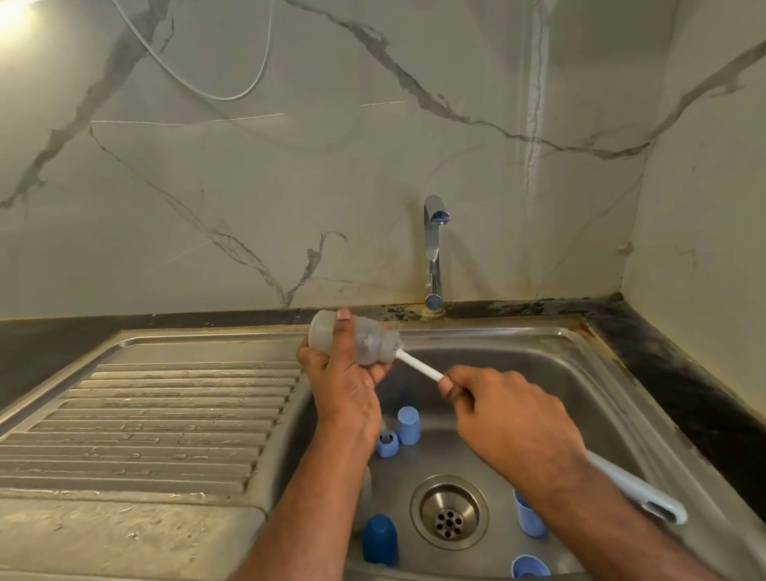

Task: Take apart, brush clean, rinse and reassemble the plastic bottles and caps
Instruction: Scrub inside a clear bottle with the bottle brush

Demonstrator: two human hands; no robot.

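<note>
Over the brushed stainless-steel sink (577, 366), the left hand (343, 382) grips a cloudy translucent plastic bottle (353, 339) lying sideways, fingers curled round its waisted middle. The right hand (507, 413) holds a white bottle brush (420, 368), fingers wrapped on its handle, bristles inside the neck. Smooth blue plastic caps (408, 424) sit in the basin

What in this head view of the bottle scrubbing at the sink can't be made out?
- Brush head inside the bottle: blurred by the cloudy plastic wall.
- Brush handle: its middle is hidden by the right hand and forearm.
- Light blue ring: partly covered by the left hand and wrist.
- Light blue cap at the front of the sink: lower part hidden by the sink's front rim.
- Tap: whether water runs is not visible.
</note>
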